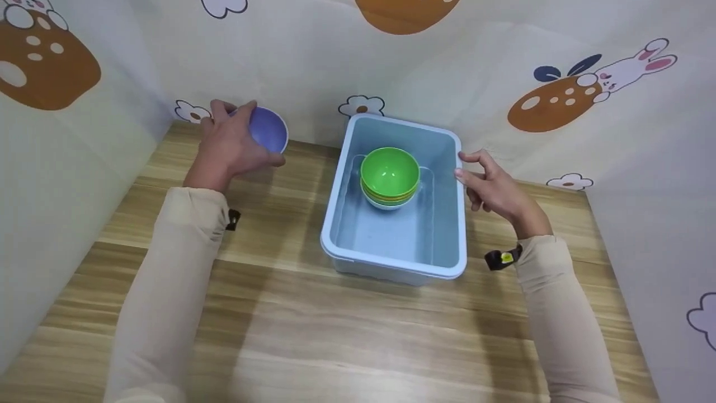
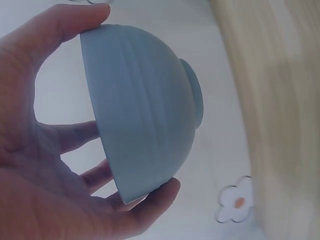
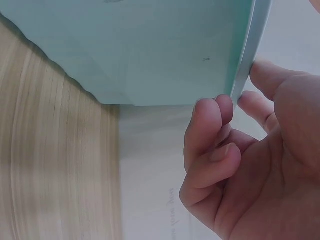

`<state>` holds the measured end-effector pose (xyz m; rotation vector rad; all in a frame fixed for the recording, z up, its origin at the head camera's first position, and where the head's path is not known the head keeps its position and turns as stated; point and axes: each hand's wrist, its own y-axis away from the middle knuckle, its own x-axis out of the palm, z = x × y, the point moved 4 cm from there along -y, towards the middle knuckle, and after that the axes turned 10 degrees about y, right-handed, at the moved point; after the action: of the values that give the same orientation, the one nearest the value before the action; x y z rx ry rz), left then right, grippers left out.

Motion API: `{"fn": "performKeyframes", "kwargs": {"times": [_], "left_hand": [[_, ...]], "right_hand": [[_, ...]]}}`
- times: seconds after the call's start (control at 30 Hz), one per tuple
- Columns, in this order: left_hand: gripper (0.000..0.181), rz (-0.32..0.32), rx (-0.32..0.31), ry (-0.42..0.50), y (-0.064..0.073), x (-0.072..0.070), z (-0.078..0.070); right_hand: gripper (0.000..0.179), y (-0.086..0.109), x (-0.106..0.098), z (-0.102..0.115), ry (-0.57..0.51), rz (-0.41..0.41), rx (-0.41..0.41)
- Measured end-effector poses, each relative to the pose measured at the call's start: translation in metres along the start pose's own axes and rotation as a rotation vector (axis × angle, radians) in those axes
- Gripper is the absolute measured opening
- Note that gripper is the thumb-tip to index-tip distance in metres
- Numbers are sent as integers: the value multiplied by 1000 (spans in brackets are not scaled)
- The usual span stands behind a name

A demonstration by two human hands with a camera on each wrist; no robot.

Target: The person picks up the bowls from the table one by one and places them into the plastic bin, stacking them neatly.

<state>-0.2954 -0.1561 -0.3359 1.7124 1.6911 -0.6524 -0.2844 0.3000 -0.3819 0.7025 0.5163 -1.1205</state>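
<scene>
My left hand point(image 1: 234, 143) grips a small bowl point(image 1: 269, 130) by its rim, tipped on its side near the back wall. Its inside looks purple in the head view; in the left wrist view its smooth outside and foot ring look blue-grey, with thumb and fingers point(image 2: 157, 200) around the rim. Toward the right, my right hand point(image 1: 495, 187) holds the right rim of a light blue plastic bin point(image 1: 391, 267) with thumb and index fingertips, the other fingers curled below. Inside the bin stands a stack of nested bowls point(image 1: 390, 172), bright green on top and whitish at the bottom.
The bin stands on a wood-grain table point(image 1: 313, 336), close to the back wall. Pale cloth point(image 1: 302, 61) printed with rabbits, flowers and orange shapes covers the walls at the back and both sides. Black straps point(image 1: 500, 258) sit at the wrists.
</scene>
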Motion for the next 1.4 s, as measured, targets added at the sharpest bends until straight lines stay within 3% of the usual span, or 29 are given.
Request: {"fn": "performKeyframes", "kwargs": {"times": [0.37,0.77,1.07,1.4], "left_hand": [[114,12,115,-44,23,-4,-46],[113,6,269,-108,46,8,-105],[112,49,322,-126,57,15,-130],[109,84,360,-93,58,26,-153]], "right_hand": [[59,0,0,0,12,-6,8],[57,1,0,4,30,7,36],[60,2,0,3,53,7,21],[56,5,0,8,49,7,20]]}}
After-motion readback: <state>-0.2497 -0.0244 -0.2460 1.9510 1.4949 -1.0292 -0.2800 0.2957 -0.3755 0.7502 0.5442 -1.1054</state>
